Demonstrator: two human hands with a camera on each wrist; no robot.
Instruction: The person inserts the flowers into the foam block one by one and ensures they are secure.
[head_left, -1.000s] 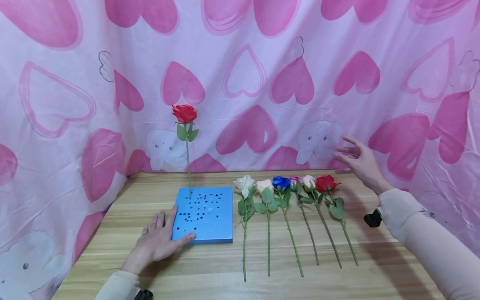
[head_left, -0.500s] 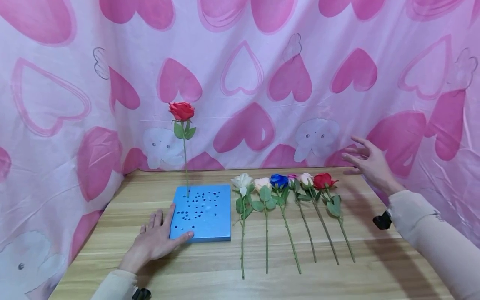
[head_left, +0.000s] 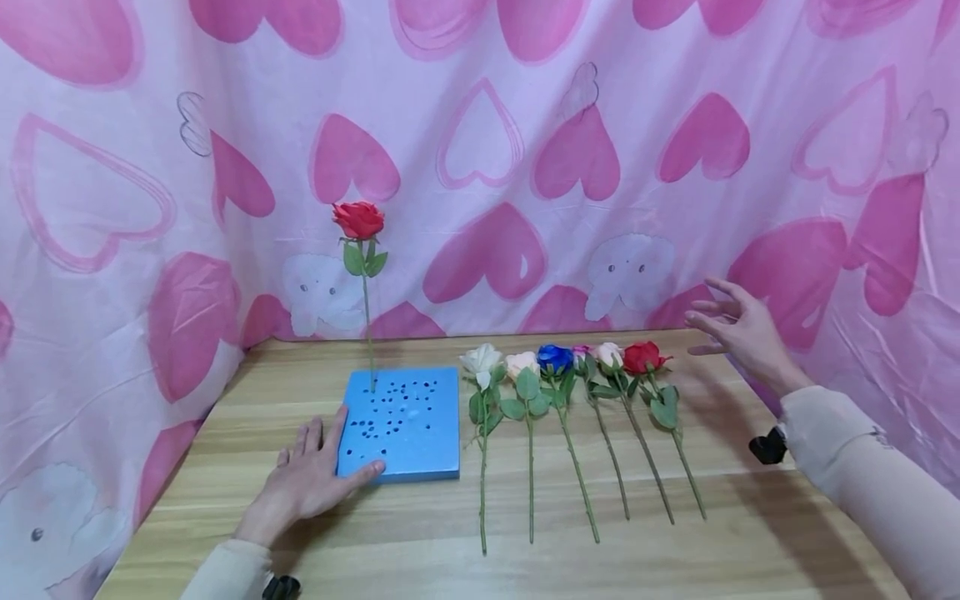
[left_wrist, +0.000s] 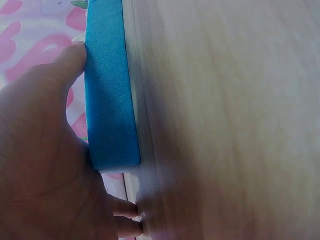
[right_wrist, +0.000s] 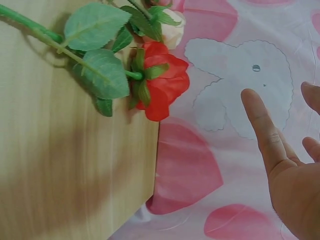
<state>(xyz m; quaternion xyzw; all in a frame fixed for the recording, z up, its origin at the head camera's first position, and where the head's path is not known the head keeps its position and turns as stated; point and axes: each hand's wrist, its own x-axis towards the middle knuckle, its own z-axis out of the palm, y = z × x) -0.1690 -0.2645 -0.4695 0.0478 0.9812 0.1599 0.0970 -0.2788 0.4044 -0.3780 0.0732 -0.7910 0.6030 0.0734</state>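
Note:
My left hand (head_left: 303, 483) rests at the near left corner of a blue foam block (head_left: 438, 433), its thumb on the top and its fingers along the left side. In the left wrist view the thumb touches the edge of the block (left_wrist: 111, 100). A red rose (head_left: 358, 222) stands upright in a hole near the block's back left. My right hand (head_left: 746, 333) hovers past the table's back right, holding nothing, its fingers loosely spread. Nearest to it lies another red rose (head_left: 645, 358), also seen as a red rose (right_wrist: 164, 80) in the right wrist view, apart from the fingers.
Right of the block, a row of roses lies with heads toward the back: a white rose (head_left: 482, 362), a cream rose (head_left: 522, 365), a blue rose (head_left: 555, 359), a magenta rose (head_left: 582, 355) and a pale pink rose (head_left: 608, 357). A heart-print curtain (head_left: 480, 167) hangs behind the table (head_left: 420, 542).
My right hand has moved slightly right, away from the lying red rose. The whole view has shifted a little. My left hand stays on the foam block.

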